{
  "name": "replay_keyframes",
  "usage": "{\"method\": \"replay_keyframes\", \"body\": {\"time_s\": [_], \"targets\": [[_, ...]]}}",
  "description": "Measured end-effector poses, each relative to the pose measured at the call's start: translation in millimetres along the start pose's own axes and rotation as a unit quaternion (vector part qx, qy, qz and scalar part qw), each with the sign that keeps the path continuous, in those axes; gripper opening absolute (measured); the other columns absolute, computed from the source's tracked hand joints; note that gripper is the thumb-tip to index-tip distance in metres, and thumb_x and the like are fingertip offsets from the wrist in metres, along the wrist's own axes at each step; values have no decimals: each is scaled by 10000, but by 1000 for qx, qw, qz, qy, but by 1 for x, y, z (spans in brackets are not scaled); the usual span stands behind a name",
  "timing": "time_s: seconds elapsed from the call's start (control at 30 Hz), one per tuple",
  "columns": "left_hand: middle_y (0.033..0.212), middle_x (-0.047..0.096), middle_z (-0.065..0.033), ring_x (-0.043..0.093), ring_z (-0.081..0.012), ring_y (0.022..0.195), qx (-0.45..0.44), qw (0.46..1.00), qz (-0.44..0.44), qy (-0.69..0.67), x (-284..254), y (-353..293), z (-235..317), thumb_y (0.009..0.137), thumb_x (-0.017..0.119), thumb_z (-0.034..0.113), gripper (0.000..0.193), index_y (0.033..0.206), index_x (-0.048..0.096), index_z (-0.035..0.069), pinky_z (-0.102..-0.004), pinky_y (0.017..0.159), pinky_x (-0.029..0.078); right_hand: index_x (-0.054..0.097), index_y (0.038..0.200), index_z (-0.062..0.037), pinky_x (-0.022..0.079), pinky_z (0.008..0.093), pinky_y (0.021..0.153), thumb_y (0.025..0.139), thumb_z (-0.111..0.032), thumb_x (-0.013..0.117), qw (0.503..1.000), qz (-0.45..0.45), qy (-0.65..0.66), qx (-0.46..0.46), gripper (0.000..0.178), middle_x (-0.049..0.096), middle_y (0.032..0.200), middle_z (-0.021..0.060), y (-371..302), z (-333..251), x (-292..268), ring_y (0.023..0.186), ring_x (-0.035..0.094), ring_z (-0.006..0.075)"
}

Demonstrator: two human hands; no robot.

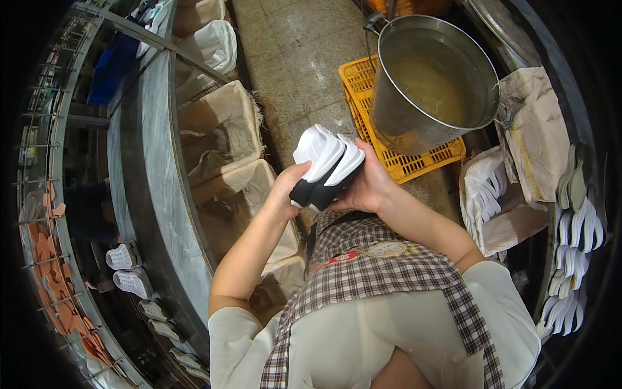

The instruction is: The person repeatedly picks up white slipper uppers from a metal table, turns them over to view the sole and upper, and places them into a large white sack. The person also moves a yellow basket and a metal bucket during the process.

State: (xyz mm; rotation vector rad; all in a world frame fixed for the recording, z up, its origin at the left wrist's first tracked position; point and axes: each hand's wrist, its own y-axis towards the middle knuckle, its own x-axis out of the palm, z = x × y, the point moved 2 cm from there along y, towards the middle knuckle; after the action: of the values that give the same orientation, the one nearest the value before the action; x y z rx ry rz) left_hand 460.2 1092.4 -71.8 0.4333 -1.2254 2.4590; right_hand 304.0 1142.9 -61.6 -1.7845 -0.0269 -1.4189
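Observation:
Between my hands is a bundle of white and black shoe soles [321, 155], held up in front of my apron. My left hand [286, 190] grips the bundle from the left, its thumb against a white piece. From the right, my right hand [376, 178] closes round the other side, near the black ends. The soles lie pressed together and tilted, with white parts on the far side and black parts nearer me. Some of my fingers are hidden beneath them.
Fabric-lined bins [223, 123] line the left, beside a long grey ledge [159, 155]. Ahead right, a metal bucket of cloudy liquid [434, 78] stands on a yellow plastic crate [421, 165]. White pieces fill a bag [483, 194] at right; more white soles [570, 259] stand beyond.

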Motion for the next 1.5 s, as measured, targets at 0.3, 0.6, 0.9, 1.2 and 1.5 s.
{"method": "replay_keyframes", "body": {"time_s": [0.3,0.6,0.9,1.2,1.5], "targets": [[977,652,-92,661,-197,812,-61,998,-1,-33,-5,14,-23,891,496,291,376,1163,548,36,-341,651,564,333,1393,-163,165,667,1016,851,-677,291,997,62,36,24,748,235,1463,172,0,2,-13,1323,235,409],[959,649,-81,661,-202,796,-55,997,-5,-55,-13,15,-31,891,480,294,342,1118,561,52,-354,653,562,264,1419,-147,133,678,1018,845,-655,329,998,51,26,32,769,210,1468,178,4,4,-13,1342,202,412],[1309,455,-108,502,-212,1156,32,992,18,118,-9,4,-16,966,435,244,472,1369,262,72,-364,928,455,316,1386,-75,285,546,1031,893,-482,352,990,-56,-92,-94,640,362,1396,157,7,4,-11,1262,382,315],[1389,341,-54,364,-214,1273,253,962,-61,80,-11,-3,6,936,511,191,602,1415,150,147,-390,1023,349,194,1428,1,348,343,1023,839,-145,577,902,-128,-325,-254,717,391,1361,152,-10,-16,7,1223,419,213],[1322,452,-56,439,-213,1218,280,958,-27,54,-20,-4,5,909,554,174,483,1350,361,130,-392,986,390,241,1423,-33,290,364,1066,815,-144,631,827,-143,-448,-306,731,359,1397,147,-12,-20,6,1288,350,236]]}}
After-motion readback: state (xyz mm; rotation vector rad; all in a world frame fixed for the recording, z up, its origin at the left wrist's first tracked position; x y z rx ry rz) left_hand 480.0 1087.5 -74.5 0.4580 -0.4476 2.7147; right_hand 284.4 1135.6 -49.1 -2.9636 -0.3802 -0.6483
